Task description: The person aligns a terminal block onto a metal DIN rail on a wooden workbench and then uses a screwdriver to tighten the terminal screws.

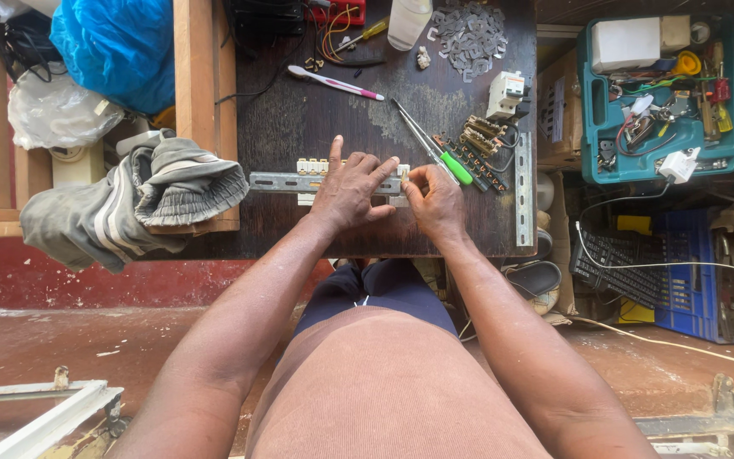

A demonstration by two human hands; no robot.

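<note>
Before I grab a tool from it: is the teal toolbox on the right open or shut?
Open: the teal toolbox shows its tools and wires lying uncovered inside.

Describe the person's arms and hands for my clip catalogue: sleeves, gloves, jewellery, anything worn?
Both arms are bare along all that shows; no sleeve is in view. The left hand and right hand wear no gloves, and no watch, bracelet or ring can be seen. Pale dusty smudges mark both forearms. Lower down, a ribbed pinkish-brown top and dark blue trousers show.
</note>
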